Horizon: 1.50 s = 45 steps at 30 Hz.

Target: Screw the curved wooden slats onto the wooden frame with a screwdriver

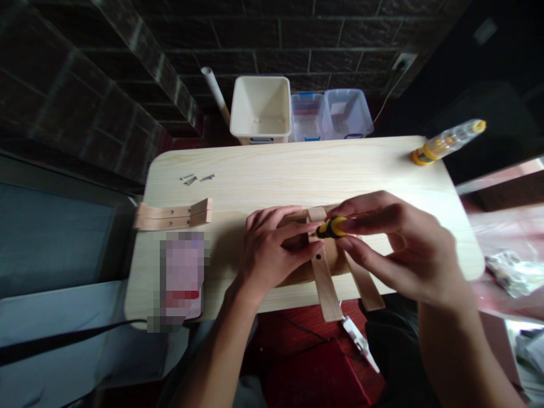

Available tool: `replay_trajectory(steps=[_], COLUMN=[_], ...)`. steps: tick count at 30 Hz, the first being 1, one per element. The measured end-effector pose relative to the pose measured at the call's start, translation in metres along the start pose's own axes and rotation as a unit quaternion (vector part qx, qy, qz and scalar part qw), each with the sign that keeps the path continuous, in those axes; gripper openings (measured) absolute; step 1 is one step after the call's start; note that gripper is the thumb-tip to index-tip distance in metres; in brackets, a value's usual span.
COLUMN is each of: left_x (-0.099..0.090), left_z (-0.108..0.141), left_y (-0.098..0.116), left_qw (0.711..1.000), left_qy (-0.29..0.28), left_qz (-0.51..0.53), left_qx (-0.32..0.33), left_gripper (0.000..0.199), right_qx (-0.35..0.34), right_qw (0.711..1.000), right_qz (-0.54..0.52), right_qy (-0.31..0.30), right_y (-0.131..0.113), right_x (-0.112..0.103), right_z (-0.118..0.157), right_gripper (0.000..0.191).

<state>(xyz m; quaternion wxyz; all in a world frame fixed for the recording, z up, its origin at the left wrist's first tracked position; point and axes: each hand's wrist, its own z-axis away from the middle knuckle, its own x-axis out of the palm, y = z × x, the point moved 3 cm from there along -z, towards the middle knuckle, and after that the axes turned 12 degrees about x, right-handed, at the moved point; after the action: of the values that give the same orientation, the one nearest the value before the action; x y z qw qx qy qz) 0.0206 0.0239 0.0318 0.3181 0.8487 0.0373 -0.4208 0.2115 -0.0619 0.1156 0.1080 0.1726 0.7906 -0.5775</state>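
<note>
My right hand (pixel 402 246) grips a short yellow-and-black screwdriver (pixel 332 227) between thumb and fingers. Its tip points left at a wooden strip (pixel 326 289) with a dark hole in it. Around that spot my left hand (pixel 266 243) is closed, thumb and forefinger pressing the strip on either side of the tip; a screw there is too hidden to make out. The strip lies across a brown wooden piece (pixel 297 273), partly covered by my hands. To the right, a second wooden strip (pixel 366 283) sticks out past the table's near edge.
Several loose screws (pixel 191 179) lie on the pale table (pixel 263 175). Two curved wooden pieces (pixel 173 216) sit at the left, above a blurred-out phone-like item (pixel 183 277). A clear-and-yellow bottle-shaped case (pixel 448 141) stands at the far right corner. Bins (pixel 260 107) are behind the table.
</note>
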Motion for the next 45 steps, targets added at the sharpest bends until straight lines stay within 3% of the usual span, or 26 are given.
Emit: replay_trajectory(steps=[45], left_x=[-0.0009], left_z=[0.0], left_y=[0.0002], left_qw=[1.0], left_qy=[-0.009], left_qz=[-0.006], left_qx=[-0.01], left_gripper=[0.021], right_qx=[0.019], right_qw=[1.0], right_qz=[-0.023], right_qy=[-0.006], right_y=[0.003], right_x=[0.0022], right_z=[0.0013], right_gripper=[0.04])
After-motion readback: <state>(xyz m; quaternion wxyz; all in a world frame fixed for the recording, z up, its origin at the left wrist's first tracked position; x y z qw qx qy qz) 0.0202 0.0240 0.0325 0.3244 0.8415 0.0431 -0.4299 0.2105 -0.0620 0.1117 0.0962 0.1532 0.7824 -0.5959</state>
